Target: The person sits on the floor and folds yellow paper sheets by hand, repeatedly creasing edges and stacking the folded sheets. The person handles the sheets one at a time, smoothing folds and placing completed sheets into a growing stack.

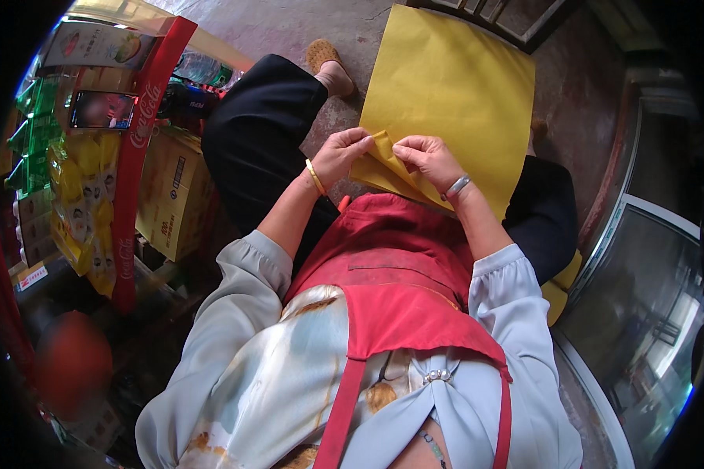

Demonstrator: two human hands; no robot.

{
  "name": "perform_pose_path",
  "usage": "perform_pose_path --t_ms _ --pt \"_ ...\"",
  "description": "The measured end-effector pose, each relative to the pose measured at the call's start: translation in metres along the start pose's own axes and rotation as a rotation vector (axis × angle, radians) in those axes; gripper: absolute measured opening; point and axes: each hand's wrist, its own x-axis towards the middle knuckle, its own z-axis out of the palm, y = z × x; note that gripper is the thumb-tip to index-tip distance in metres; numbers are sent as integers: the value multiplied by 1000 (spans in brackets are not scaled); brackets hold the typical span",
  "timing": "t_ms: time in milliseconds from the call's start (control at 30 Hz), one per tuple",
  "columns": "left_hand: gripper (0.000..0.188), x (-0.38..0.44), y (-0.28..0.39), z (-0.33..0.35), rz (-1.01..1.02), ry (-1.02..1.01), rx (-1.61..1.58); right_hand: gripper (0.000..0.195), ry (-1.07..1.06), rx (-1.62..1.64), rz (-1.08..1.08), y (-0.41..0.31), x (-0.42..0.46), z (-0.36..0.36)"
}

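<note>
A large yellow sheet [452, 88], which looks like paper, slopes away from my lap between my knees. My left hand [341, 153] pinches a narrow folded strip at its near left corner between thumb and fingers. Just to the right, my right hand [427, 159] grips the near edge, thumb and forefinger pressed together. Between the two hands the edge is turned over and creased, and a flap hangs below it. Part of the near edge is hidden behind my right hand and wrist. A red apron [393, 234] covers my lap beneath the sheet.
To the left stands a red-framed Coca-Cola display rack [146, 117] with bottles and yellow packets [88, 193]. A phone [103, 110] with a lit screen rests there, near a cardboard box [173, 193]. A glass door [639, 281] is on the right, and a dark metal frame [519, 23] lies ahead.
</note>
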Motion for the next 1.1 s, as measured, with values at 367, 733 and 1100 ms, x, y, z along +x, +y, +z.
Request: perform_pose_path --t_ms 367,733,1100 --pt "20 -1 0 -1 -61 4 -98 17 -23 -4 -12 -1 0 -2" --pt "18 -3 -1 11 98 125 157 17 163 -785 -453 -1 -30 7" --pt "12 8 -5 20 556 429 408 12 224 -589 -198 -1 -57 -22"
